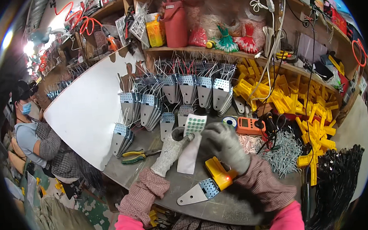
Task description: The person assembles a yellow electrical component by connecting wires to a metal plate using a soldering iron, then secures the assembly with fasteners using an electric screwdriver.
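My gloved left hand (173,150) pinches a white strip, a sticker sheet (196,123) with rows of round green stickers at its top; its plain tail hangs toward the bench. Just right of the sheet is my gloved right hand (230,146), fingers bent toward the stickers. Motion blurs them, so whether they hold a sticker I cannot tell. Below both hands, a yellow plastic housing (219,174) with a lit red light lies on the bench, joined to a perforated metal bracket (199,191) with a tapered end. Neither hand touches it.
Green-handled pliers (134,156) lie left. Behind stand stacked metal brackets (187,88) with wires. Rightward are an orange meter (251,125), a screw pile (281,154), yellow plastic parts (290,94) and black cables (339,182). A white panel (89,111) separates another person (33,134) at left.
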`<action>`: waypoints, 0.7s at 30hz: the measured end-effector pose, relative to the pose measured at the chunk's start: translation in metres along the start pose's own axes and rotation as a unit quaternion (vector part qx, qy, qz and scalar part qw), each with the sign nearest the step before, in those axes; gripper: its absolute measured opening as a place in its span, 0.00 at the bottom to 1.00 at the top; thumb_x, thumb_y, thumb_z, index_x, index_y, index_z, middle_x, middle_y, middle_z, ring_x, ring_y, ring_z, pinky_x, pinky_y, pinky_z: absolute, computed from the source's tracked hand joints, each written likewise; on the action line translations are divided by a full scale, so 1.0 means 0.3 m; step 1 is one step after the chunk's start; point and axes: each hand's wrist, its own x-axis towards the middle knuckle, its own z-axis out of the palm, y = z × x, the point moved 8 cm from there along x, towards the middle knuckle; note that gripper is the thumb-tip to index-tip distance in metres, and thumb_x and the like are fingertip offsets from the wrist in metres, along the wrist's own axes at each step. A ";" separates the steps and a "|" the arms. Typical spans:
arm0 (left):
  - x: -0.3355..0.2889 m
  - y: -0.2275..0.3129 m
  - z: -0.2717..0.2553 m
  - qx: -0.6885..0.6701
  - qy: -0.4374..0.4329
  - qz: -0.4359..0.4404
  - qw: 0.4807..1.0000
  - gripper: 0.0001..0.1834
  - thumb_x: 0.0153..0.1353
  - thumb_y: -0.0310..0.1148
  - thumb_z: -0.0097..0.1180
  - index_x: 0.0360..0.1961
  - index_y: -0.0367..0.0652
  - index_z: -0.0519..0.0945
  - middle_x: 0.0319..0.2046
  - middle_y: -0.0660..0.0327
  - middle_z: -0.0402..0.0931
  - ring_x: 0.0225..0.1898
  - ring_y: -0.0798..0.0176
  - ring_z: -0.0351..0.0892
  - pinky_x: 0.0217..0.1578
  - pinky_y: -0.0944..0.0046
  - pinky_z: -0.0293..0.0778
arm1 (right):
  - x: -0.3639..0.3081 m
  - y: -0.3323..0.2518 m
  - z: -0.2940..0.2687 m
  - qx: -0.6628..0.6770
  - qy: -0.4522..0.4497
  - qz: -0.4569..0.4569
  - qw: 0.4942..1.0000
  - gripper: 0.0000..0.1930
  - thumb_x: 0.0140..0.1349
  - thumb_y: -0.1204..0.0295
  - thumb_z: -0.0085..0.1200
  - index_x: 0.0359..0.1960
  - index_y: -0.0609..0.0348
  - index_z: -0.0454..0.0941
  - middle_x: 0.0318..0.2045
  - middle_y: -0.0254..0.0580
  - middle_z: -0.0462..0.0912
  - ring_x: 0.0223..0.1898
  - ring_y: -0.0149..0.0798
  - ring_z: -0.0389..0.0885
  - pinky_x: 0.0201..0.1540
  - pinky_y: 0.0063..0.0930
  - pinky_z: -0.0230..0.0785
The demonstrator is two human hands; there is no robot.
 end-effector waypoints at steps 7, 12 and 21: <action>-0.082 0.258 0.061 -0.066 0.040 0.067 0.995 0.29 0.64 0.23 0.58 0.65 0.37 0.65 0.43 0.57 0.80 0.44 0.66 0.80 0.45 0.66 0.77 | -0.038 0.086 0.135 0.499 0.093 0.301 0.808 0.21 0.59 0.73 0.61 0.54 0.50 0.74 0.51 0.47 0.74 0.56 0.50 0.70 0.60 0.46 0.62; -0.108 0.261 0.059 0.043 0.092 0.111 0.989 0.28 0.64 0.26 0.58 0.64 0.37 0.67 0.37 0.54 0.81 0.37 0.65 0.81 0.39 0.67 0.76 | 0.007 -0.078 -0.067 -0.026 0.170 0.061 0.983 0.17 0.53 0.73 0.63 0.46 0.50 0.79 0.48 0.40 0.76 0.55 0.47 0.72 0.58 0.45 0.62; -0.159 0.378 0.132 0.389 0.037 0.252 0.885 0.32 0.61 0.24 0.53 0.68 0.42 0.65 0.39 0.47 0.79 0.39 0.43 0.80 0.41 0.53 0.75 | -0.007 -0.077 -0.027 -0.031 0.143 0.031 0.989 0.15 0.48 0.73 0.64 0.39 0.53 0.79 0.43 0.39 0.77 0.49 0.47 0.74 0.54 0.42 0.65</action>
